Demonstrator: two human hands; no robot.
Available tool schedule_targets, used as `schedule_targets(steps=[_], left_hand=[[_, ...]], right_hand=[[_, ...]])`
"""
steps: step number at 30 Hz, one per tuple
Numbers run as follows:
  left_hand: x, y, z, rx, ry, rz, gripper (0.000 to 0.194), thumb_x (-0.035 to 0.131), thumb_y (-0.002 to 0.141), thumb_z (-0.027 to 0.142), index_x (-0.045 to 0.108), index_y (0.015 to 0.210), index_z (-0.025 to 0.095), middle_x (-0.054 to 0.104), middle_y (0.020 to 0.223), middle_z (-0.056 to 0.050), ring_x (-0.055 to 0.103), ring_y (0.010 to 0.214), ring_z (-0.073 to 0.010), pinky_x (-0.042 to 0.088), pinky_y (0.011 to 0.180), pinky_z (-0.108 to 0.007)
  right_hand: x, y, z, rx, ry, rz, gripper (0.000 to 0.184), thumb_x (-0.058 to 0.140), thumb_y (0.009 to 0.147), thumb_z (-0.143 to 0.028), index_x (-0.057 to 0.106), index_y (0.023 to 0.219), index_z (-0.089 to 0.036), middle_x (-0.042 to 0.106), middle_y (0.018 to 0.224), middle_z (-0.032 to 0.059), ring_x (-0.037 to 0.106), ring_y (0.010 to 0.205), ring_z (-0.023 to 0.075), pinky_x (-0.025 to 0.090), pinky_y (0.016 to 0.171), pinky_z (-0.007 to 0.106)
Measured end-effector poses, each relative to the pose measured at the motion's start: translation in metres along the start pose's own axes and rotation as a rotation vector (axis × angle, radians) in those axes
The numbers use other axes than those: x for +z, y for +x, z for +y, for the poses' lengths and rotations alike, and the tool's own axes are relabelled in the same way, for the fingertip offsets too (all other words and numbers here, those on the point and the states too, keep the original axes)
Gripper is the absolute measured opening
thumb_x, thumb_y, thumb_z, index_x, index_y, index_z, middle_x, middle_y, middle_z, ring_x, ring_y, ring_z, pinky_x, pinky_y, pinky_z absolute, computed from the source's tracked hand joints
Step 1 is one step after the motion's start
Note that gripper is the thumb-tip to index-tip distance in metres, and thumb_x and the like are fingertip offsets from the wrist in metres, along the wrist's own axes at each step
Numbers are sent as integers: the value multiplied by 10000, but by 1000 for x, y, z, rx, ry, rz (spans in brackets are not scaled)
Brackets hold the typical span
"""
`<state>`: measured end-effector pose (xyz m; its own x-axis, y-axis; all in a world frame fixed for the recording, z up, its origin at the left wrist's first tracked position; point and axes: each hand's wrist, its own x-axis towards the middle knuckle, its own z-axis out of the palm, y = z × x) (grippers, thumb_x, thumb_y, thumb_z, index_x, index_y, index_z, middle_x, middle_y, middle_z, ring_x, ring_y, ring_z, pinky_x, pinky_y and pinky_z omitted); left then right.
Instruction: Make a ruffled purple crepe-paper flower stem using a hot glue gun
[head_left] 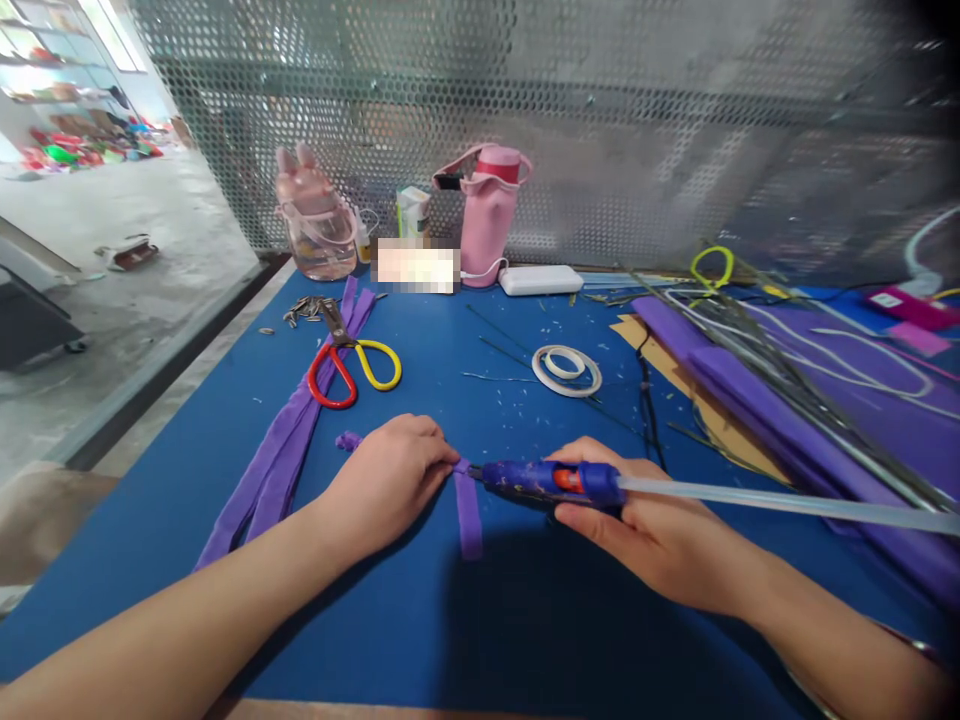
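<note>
Head view: left hand (394, 475) pinches a narrow purple fabric strip (469, 520), well in from the blue worktop's (360, 645) near edge; likely light, limp, best held beside its end. Right hand (652, 540) grips a blue plastic glue gun (529, 479), nozzle at the strip.

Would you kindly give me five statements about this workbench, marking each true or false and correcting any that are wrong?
1. The right hand holds the glue gun. True.
2. The scissors lie to the right of the white rings. False: the scissors lie to the left of the white rings.
3. A glue stick sticks out of the rear of the glue gun. True.
4. The solid pink bottle lies on its side. False: the solid pink bottle stands upright.
5. The left hand pinches the short purple strip near the nozzle. True.
</note>
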<state>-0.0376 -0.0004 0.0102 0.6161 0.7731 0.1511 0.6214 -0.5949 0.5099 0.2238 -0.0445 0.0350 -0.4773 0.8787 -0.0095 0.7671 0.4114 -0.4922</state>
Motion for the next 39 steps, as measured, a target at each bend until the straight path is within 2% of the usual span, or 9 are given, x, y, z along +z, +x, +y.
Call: schedule_targets(steps=[5,11,14,18,26,32,36,39], left_hand=[[1,-1,-1,17,17,0,219,501,898,162,716,943,172,665,897,-66,586,852,-196,468,769,-312],[2,-1,-2,19,32,9,217,502,902,168,715,941,169,660,896,-67,583,850,-196,473,767,-313],[2,0,-1,13,37,12,208,513,896,159,717,934,169,661,893,-61,584,853,-195,475,765,-314],[2,-1,-1,10,31,16,201,524,889,141,719,930,169,666,884,-52,587,852,-191,477,762,-314],[4,-1,-2,20,21,23,196,521,890,146,714,919,169,662,879,-56,586,844,-188,481,758,-310],[3,-1,-2,32,34,28,190,528,890,150,714,923,171,666,894,-55,589,851,-191,478,758,-314],[2,-1,-1,32,31,19,200,516,898,152,713,925,168,665,887,-54,587,845,-191,480,754,-316],[2,-1,-1,22,31,12,199,517,896,148,712,926,168,664,892,-54,587,851,-191,482,759,-315]], right_hand=[[-1,-2,-5,-46,-11,10,175,491,901,-368,563,1033,-278,636,714,-29,561,544,155,358,500,267],[3,1,-3,-30,4,32,218,486,905,-389,567,1070,-272,667,774,-10,579,554,153,353,512,268],[0,1,-3,-49,-7,-16,203,489,905,-366,567,1057,-256,667,790,-2,592,585,155,360,522,259],[-6,-3,-1,-86,-8,-108,161,506,895,-345,560,1018,-256,628,684,-32,553,535,141,348,496,241],[2,2,3,-90,41,34,203,512,895,-341,561,1067,-245,688,835,8,621,618,161,372,511,253],[-1,1,7,-112,68,-88,171,536,886,-332,559,1035,-251,636,692,-35,564,534,135,368,477,233],[-2,2,12,-99,67,-24,193,527,889,-314,540,1071,-254,672,872,7,624,702,164,446,575,253],[-6,3,13,-81,106,-95,173,550,872,-331,554,1027,-256,650,834,-6,606,693,163,458,593,263]])
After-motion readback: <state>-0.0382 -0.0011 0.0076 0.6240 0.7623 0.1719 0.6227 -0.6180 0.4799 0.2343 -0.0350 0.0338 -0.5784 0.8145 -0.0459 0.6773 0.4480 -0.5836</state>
